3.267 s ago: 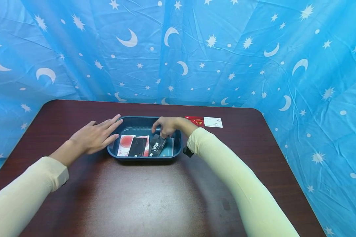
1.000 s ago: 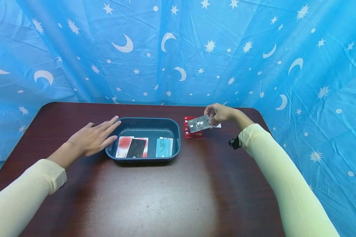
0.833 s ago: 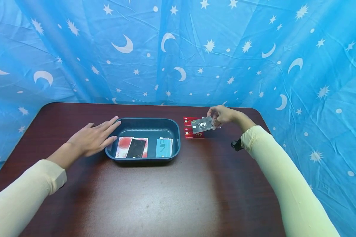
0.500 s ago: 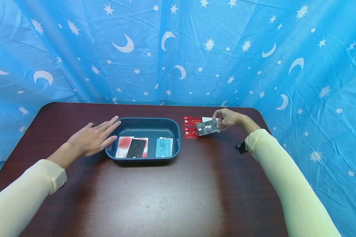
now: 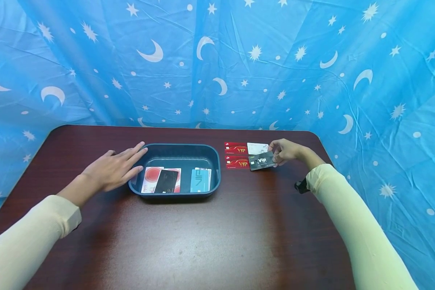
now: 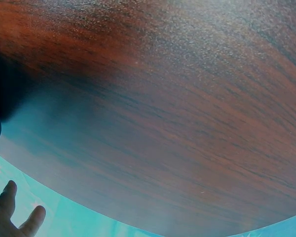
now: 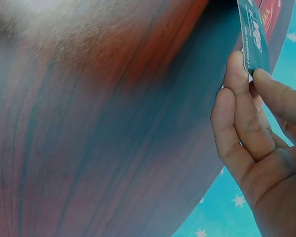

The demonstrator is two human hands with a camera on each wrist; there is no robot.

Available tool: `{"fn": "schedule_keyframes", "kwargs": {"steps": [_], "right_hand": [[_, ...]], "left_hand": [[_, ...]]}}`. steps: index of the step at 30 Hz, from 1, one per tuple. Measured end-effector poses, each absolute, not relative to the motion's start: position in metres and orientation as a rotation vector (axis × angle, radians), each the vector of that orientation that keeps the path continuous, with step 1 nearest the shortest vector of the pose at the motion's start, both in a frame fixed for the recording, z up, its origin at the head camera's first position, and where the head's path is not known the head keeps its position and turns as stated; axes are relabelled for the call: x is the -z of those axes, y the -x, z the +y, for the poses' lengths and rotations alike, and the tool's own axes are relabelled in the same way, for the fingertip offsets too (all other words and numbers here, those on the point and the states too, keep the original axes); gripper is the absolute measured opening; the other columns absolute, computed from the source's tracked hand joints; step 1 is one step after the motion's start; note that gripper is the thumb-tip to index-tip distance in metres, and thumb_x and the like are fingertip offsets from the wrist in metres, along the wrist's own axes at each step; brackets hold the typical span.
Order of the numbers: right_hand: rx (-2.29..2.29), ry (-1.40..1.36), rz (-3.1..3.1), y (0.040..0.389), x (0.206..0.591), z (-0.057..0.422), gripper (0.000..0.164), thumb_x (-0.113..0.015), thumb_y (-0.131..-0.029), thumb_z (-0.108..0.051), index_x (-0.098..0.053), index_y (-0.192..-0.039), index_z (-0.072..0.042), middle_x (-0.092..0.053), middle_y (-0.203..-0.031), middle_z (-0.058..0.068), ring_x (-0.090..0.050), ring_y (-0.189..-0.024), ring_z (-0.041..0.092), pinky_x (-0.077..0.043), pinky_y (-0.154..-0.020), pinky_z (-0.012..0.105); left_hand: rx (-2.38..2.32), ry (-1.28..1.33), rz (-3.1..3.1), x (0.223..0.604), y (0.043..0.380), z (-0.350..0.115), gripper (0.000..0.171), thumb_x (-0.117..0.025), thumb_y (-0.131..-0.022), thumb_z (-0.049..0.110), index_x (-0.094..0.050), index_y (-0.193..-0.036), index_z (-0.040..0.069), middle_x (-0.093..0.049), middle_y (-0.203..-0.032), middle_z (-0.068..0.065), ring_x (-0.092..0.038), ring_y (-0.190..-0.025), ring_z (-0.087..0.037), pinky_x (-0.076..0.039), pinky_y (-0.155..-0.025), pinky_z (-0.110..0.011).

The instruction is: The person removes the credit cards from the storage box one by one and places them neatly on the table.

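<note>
My right hand (image 5: 288,151) pinches a dark grey VIP card (image 5: 261,161) by its right end, between thumb and fingers in the right wrist view. The card sits just right of the lower red VIP card (image 5: 237,162) and below the white card (image 5: 257,148). Another red VIP card (image 5: 235,148) lies at the upper left of this group. My left hand (image 5: 108,174) rests with fingers straight against the left rim of a dark blue tray (image 5: 174,196). In the left wrist view only a few fingers (image 6: 33,220) show at the lower left corner.
Inside the tray, a black card (image 5: 166,181) overlaps cards with red circles (image 5: 152,175) on the left. A light blue card (image 5: 200,181) lies over a paler one on the right. Behind the dark wooden table (image 5: 188,241) hangs a blue curtain (image 5: 239,80).
The right hand took the dark grey VIP card from the tray, carried it right, then lowered it beside the lower red card. A second red card appeared on the table. The left hand stayed put.
</note>
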State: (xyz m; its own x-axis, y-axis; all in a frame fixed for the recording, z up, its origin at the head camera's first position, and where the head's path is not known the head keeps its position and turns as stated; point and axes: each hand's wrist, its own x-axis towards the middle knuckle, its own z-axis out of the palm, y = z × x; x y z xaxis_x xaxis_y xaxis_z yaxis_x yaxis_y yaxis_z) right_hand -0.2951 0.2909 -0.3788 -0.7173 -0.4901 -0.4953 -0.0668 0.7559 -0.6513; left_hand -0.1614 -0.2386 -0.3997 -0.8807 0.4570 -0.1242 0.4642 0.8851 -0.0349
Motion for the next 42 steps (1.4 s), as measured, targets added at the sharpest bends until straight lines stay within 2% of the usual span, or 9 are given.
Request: {"fn": "schedule_keyframes", "kwargs": {"steps": [13,34,42], "right_hand": [[0.791,0.372,2.316,0.290,0.395,0.303,0.032,-0.058,-0.092,0.009,-0.046,-0.122,0.012,-0.065,-0.087,0.022,-0.073,-0.084,0.033,-0.059,-0.078,0.046],[0.775,0.275,2.329,0.289,0.407,0.299,0.034,-0.054,-0.095,0.009,-0.045,-0.128,0.011,-0.063,-0.098,0.023,-0.073,-0.081,0.028,-0.059,-0.079,0.043],[0.745,0.286,2.340,0.288,0.406,0.298,0.033,-0.055,-0.097,0.005,-0.045,-0.128,0.011,-0.065,-0.097,0.024,-0.073,-0.081,0.029,-0.059,-0.079,0.044]], "left_hand": [[0.087,-0.723,2.954,0.404,0.159,-0.238,0.070,-0.043,-0.103,0.046,-0.025,-0.157,0.005,-0.023,-0.161,-0.021,-0.042,-0.138,-0.040,-0.036,-0.103,-0.068],[0.088,-0.716,2.949,0.402,0.158,-0.237,0.071,-0.043,-0.103,0.047,-0.025,-0.158,0.006,-0.023,-0.162,-0.021,-0.042,-0.138,-0.040,-0.036,-0.104,-0.067],[0.095,-0.703,2.937,0.400,0.158,-0.236,0.072,-0.043,-0.103,0.047,-0.023,-0.158,0.007,-0.021,-0.162,-0.020,-0.041,-0.139,-0.039,-0.035,-0.104,-0.068]]}}
